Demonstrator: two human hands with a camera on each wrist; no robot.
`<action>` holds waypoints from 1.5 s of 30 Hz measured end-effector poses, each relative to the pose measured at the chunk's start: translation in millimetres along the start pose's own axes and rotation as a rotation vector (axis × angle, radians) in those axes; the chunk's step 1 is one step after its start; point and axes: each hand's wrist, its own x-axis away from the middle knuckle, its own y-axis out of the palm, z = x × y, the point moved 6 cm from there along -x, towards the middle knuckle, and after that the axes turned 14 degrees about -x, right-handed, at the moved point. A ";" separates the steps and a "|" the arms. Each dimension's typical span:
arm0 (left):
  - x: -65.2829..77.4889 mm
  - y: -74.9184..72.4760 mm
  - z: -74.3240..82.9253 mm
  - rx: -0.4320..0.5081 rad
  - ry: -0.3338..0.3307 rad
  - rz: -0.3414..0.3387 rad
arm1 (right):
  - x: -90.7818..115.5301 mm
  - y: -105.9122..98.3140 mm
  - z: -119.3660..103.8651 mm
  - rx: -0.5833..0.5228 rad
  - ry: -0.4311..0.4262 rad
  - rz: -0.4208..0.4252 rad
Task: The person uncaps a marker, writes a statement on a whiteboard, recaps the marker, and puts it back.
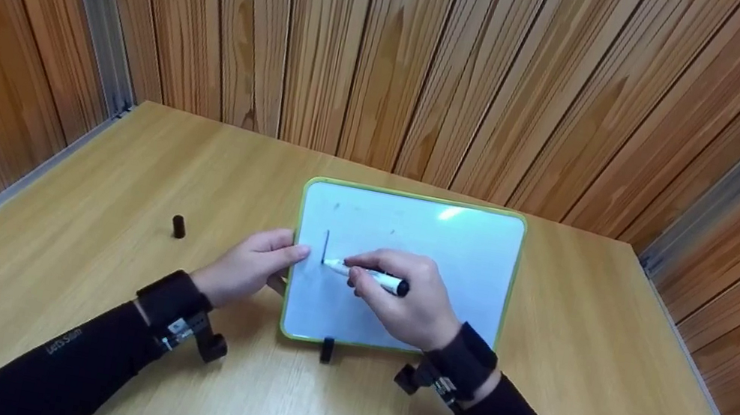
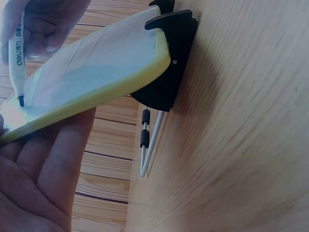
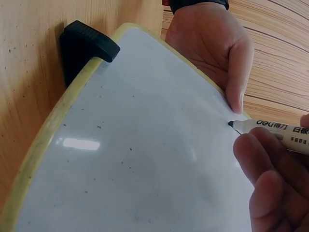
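A small whiteboard (image 1: 465, 270) with a yellow-green rim leans on a black stand (image 2: 166, 63). My left hand (image 1: 254, 259) grips its left edge, thumb on the front face and fingers behind. In my right hand (image 1: 410, 302) is a white marker (image 1: 365, 275) with a black end, pinched between thumb and fingers. The marker's dark tip (image 3: 231, 124) meets the board near its left side, at the lower end of a short vertical dark line (image 1: 325, 245). Lettering shows on the marker's barrel in both wrist views.
A black marker cap (image 1: 178, 227) stands on the wooden table (image 1: 103, 252) left of the board. Behind the stand, a thin metal leg (image 2: 157, 145) touches the table. A wood-panelled wall (image 1: 397, 53) rises beyond the table's far edge. Small dark specks dot the board.
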 end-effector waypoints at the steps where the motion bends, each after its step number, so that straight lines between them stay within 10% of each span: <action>1: 0.0 0.1 0.3 0.001 0.000 0.000 | 0.1 0.2 0.1 0.006 0.010 -0.006; 35: 0.5 -0.1 0.5 0.002 0.000 0.015 | 2.6 9.5 8.1 -0.003 0.172 -0.175; 45: -0.3 0.1 -0.9 -0.002 0.007 0.009 | 1.0 1.9 -2.4 -0.099 0.009 -0.096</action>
